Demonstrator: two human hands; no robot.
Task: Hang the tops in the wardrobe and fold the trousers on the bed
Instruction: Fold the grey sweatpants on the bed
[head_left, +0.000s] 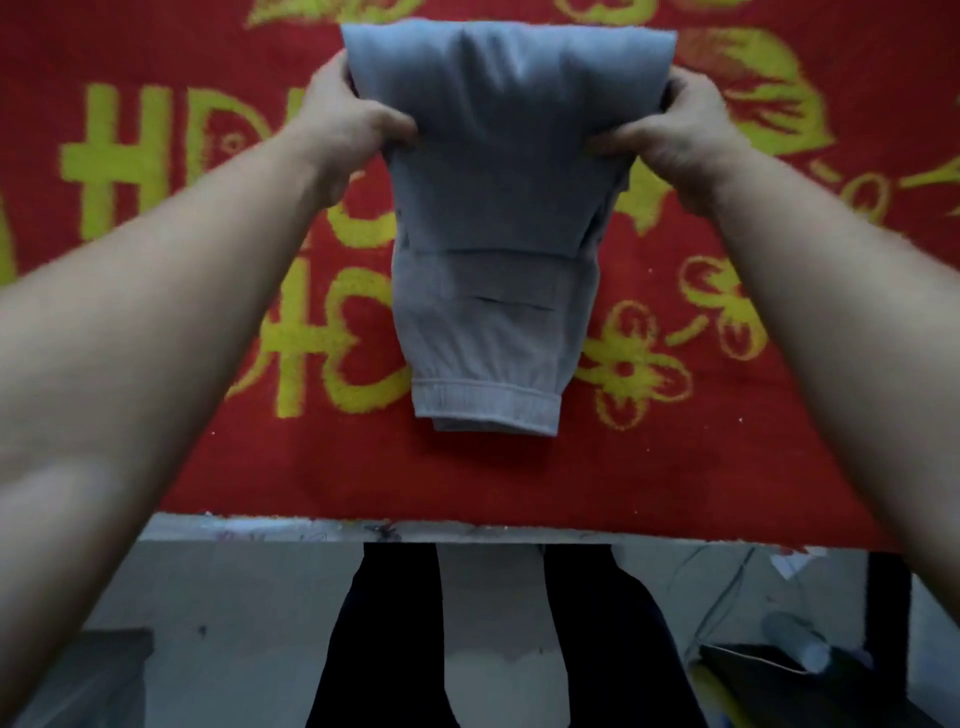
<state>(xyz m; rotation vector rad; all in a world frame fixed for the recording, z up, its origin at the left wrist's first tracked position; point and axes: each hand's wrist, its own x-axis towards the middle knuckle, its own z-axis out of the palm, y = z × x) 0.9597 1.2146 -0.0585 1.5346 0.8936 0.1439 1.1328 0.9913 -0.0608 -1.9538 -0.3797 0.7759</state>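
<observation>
I read left grip (348, 124) grasping left edge of folded grey trousers (493, 208), right grip (680, 135) grasping right edge. Thumbs on top. Cuffed end of trousers lies on red blanket (675, 467).

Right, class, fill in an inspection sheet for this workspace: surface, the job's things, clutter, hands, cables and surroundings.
Surface: red fleecy blanket with yellow flowers and lettering, spread flat.
Job's things: grey-blue folded trousers, far end doubled over, ribbed band nearest the person; tops, nothing seen.
Clutter: nothing seen.
Hands: left hand and right hand each grip one side of the fold.
Cables: pale wires on the floor, right side.
Surroundings: grey floor; dark flat object, too blurred to identify.
</observation>
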